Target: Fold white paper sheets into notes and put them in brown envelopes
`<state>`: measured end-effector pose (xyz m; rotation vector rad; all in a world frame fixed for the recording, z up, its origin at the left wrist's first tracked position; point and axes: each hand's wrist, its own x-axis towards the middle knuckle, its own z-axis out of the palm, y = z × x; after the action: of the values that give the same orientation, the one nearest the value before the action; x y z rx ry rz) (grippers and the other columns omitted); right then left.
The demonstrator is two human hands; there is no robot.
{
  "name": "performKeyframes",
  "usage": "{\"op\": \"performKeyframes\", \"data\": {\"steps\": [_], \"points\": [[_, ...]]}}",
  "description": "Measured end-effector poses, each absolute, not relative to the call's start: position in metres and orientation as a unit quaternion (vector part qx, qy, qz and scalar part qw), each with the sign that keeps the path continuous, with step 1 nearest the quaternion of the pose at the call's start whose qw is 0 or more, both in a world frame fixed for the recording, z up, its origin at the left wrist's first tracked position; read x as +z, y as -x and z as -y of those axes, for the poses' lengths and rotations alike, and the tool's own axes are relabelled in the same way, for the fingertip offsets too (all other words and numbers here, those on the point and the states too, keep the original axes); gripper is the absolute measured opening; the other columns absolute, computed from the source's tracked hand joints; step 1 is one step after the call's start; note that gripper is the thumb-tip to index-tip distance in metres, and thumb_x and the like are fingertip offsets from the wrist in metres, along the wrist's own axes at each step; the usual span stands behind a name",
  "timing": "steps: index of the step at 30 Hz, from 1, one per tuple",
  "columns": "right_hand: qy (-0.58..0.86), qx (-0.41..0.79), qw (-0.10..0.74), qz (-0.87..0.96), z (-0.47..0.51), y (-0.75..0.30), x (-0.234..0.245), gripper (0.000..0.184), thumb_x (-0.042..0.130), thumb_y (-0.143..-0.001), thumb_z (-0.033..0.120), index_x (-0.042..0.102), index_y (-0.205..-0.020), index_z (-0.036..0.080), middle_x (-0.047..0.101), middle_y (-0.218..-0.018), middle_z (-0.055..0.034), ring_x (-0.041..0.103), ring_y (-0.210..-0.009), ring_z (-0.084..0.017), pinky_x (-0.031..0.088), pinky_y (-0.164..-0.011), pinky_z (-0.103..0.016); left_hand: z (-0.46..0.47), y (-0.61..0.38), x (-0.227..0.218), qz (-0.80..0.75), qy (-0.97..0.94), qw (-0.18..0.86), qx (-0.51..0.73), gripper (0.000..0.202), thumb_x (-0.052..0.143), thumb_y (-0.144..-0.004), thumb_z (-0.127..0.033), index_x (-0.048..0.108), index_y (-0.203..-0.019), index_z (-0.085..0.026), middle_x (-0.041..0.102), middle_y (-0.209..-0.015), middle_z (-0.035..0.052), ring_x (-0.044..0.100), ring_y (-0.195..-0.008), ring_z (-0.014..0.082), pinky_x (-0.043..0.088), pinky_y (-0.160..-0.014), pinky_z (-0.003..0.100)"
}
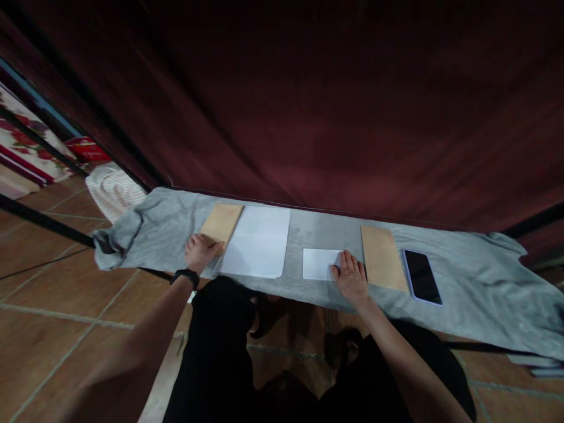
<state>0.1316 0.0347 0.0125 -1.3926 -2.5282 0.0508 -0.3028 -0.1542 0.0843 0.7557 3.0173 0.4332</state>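
Observation:
My left hand point(200, 252), with a dark band on its wrist, rests on the near end of a stack of tan envelopes point(224, 222). Its thumb lies over the stack and its fingers reach toward the left edge. Beside the stack is a large white sheet of paper point(259, 241), flat on the grey cloth point(299, 235). My right hand point(351, 276) lies flat, fingers extended, over the right end of a smaller white paper point(318, 264). Just right of that hand is a single tan envelope point(383, 257).
A phone point(422, 276) with a dark screen lies right of the single envelope. The cloth covers a narrow bench in front of a dark red curtain point(330, 135). Black metal bars point(44, 220) stand at the left. A striped cloth point(115, 191) hangs near the bench's left end.

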Motion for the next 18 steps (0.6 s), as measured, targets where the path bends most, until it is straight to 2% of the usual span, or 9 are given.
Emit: {"op": "performKeyframes", "data": {"steps": [2, 4, 8, 10, 13, 15, 18], "points": [[0.478, 0.021, 0.119, 0.870, -0.035, -0.131, 0.015, 0.061, 0.033, -0.101, 0.039, 0.039, -0.151, 0.004, 0.041, -0.155, -0.0207, 0.039, -0.142, -0.035, 0.028, -0.115, -0.053, 0.165, 0.315, 0.075, -0.959, -0.245, 0.030, 0.140, 0.080, 0.068, -0.080, -0.055, 0.042, -0.134, -0.002, 0.052, -0.135, 0.0300, 0.051, -0.128, 0.0426, 0.043, -0.100, 0.048], [0.480, 0.026, 0.112, 0.870, -0.036, -0.130, 0.017, 0.061, 0.035, -0.100, 0.039, 0.039, -0.151, 0.005, 0.041, -0.155, -0.0206, 0.039, -0.142, -0.035, 0.028, -0.114, -0.053, 0.171, 0.318, 0.069, -0.957, -0.250, 0.016, 0.147, 0.077, 0.069, -0.078, -0.056, 0.045, -0.132, -0.006, 0.053, -0.132, 0.0259, 0.053, -0.124, 0.0399, 0.043, -0.099, 0.044], [0.489, 0.034, 0.100, 0.866, -0.038, -0.128, 0.020, 0.062, 0.037, -0.098, 0.040, 0.040, -0.150, 0.007, 0.043, -0.154, -0.0204, 0.040, -0.141, -0.035, 0.030, -0.113, -0.053, 0.171, 0.314, 0.072, -0.960, -0.230, -0.016, 0.156, 0.083, 0.073, -0.074, -0.055, 0.043, -0.136, -0.008, 0.051, -0.134, 0.0241, 0.051, -0.124, 0.0409, 0.042, -0.099, 0.047], [0.488, 0.036, 0.100, 0.866, -0.039, -0.127, 0.021, 0.060, 0.038, -0.098, 0.039, 0.041, -0.150, 0.008, 0.045, -0.153, -0.0198, 0.041, -0.140, -0.035, 0.030, -0.112, -0.053, 0.170, 0.313, 0.079, -0.961, -0.222, -0.032, 0.162, 0.079, 0.074, -0.075, -0.052, 0.045, -0.134, -0.008, 0.051, -0.134, 0.0231, 0.049, -0.124, 0.0420, 0.040, -0.100, 0.050], [0.490, 0.047, 0.098, 0.865, -0.041, -0.128, 0.024, 0.059, 0.040, -0.097, 0.038, 0.043, -0.148, 0.008, 0.046, -0.152, -0.0191, 0.043, -0.139, -0.034, 0.031, -0.112, -0.051, 0.172, 0.314, 0.090, -0.952, -0.203, -0.057, 0.221, 0.056, 0.072, -0.078, -0.041, 0.053, -0.120, -0.008, 0.057, -0.127, 0.0184, 0.048, -0.125, 0.0413, 0.035, -0.104, 0.055], [0.496, 0.062, 0.094, 0.861, -0.042, -0.128, 0.027, 0.059, 0.042, -0.097, 0.037, 0.045, -0.147, 0.008, 0.046, -0.152, -0.0186, 0.044, -0.138, -0.034, 0.031, -0.113, -0.051, 0.175, 0.316, 0.101, -0.939, -0.173, -0.043, 0.293, 0.034, 0.071, -0.078, -0.031, 0.058, -0.102, -0.010, 0.064, -0.111, 0.0129, 0.052, -0.119, 0.0385, 0.035, -0.104, 0.056], [0.505, 0.094, 0.099, 0.852, -0.046, -0.129, 0.033, 0.057, 0.046, -0.094, 0.033, 0.048, -0.145, 0.009, 0.047, -0.152, -0.0177, 0.044, -0.138, -0.034, 0.030, -0.114, -0.051, 0.179, 0.317, 0.124, -0.908, -0.144, -0.019, 0.394, 0.017, 0.068, -0.080, -0.023, 0.055, -0.085, -0.014, 0.065, -0.085, 0.0037, 0.062, -0.100, 0.0279, 0.046, -0.094, 0.046]]}}
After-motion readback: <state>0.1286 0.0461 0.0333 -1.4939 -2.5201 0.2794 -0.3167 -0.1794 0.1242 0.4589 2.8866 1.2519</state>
